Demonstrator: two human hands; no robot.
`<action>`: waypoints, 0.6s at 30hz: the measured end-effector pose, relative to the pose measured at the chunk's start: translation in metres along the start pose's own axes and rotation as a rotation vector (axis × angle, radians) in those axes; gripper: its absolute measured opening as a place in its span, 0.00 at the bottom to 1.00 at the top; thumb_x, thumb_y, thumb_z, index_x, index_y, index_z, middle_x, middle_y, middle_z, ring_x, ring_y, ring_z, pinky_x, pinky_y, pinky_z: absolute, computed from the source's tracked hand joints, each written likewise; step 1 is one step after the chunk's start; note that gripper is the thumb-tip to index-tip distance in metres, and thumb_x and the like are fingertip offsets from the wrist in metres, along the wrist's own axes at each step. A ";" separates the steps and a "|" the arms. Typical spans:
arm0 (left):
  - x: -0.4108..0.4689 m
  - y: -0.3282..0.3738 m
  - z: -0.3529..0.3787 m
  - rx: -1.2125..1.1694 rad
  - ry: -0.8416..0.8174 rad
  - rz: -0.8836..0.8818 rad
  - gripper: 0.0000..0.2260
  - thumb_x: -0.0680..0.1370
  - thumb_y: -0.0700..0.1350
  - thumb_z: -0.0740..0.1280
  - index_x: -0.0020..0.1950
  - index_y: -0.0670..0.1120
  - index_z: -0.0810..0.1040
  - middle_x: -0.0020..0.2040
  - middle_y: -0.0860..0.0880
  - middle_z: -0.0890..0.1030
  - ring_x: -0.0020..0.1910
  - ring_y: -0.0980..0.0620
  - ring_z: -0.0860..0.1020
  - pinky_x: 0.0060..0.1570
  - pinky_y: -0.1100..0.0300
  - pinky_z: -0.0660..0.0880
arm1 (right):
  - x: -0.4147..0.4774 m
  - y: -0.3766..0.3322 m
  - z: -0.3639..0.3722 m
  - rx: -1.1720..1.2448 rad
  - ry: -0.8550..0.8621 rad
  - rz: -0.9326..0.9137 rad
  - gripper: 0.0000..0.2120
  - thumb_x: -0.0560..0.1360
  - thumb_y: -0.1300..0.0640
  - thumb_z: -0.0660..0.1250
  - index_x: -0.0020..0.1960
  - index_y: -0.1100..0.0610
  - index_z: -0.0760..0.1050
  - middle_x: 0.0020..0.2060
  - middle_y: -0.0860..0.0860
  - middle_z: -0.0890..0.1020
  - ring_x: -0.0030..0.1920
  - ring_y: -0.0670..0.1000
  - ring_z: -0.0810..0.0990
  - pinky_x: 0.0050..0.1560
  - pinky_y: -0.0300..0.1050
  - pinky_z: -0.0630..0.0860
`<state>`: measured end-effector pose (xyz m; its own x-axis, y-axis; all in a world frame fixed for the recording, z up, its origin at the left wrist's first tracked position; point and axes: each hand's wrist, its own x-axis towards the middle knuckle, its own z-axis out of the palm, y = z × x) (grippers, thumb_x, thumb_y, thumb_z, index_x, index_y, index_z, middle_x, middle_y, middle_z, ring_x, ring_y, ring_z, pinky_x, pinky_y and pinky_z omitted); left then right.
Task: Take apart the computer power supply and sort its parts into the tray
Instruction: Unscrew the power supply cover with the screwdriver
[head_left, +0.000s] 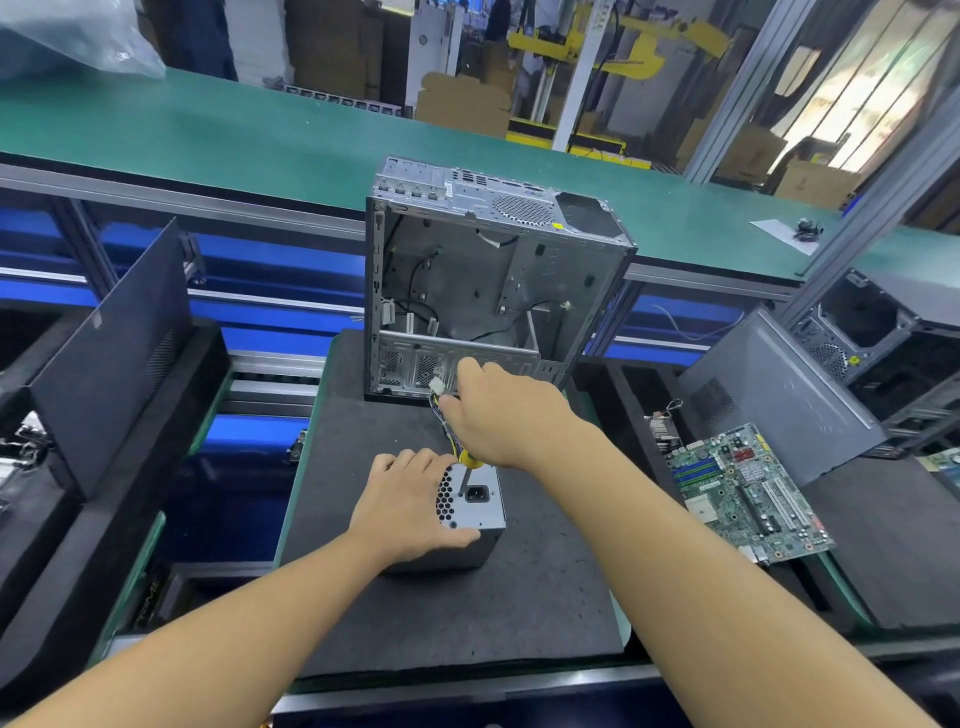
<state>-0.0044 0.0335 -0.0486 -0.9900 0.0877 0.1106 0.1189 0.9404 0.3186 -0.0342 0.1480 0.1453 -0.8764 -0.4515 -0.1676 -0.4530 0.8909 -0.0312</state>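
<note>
PSU (475, 501) mid-tabletop (467, 613), your left hand (410, 499) gripping its 9 o'clock side | cables (445, 418) run from it toward 12 o'clock | your right hand (501, 421) curled round them (nearer the plug (436, 385)) | any pull likely follows that axis

Grey power supply (475, 501) (honeycomb grille), green motherboard (748, 493).

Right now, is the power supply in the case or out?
Out: the power supply sits on the mat before the case.
</note>
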 end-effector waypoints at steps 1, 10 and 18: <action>0.000 0.000 0.000 -0.003 0.004 -0.001 0.39 0.60 0.78 0.62 0.64 0.57 0.71 0.49 0.62 0.66 0.49 0.55 0.67 0.59 0.55 0.62 | 0.000 0.000 0.001 -0.014 0.011 -0.012 0.11 0.84 0.48 0.50 0.51 0.55 0.59 0.47 0.53 0.69 0.42 0.59 0.70 0.41 0.51 0.62; 0.000 0.000 0.002 0.009 -0.008 0.004 0.41 0.61 0.79 0.60 0.68 0.58 0.69 0.51 0.62 0.69 0.50 0.56 0.67 0.60 0.55 0.62 | -0.001 0.001 -0.010 0.004 -0.166 -0.076 0.13 0.74 0.52 0.63 0.57 0.55 0.67 0.54 0.52 0.69 0.50 0.58 0.73 0.48 0.53 0.72; 0.003 -0.002 0.002 0.014 -0.003 0.004 0.42 0.61 0.79 0.60 0.69 0.58 0.70 0.53 0.61 0.71 0.53 0.55 0.70 0.59 0.55 0.63 | 0.004 0.009 -0.002 0.042 -0.017 -0.014 0.14 0.84 0.45 0.52 0.57 0.56 0.64 0.53 0.55 0.72 0.46 0.60 0.73 0.47 0.54 0.71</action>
<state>-0.0078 0.0322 -0.0511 -0.9897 0.0927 0.1090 0.1221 0.9444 0.3054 -0.0416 0.1539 0.1460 -0.8671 -0.4632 -0.1831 -0.4575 0.8860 -0.0749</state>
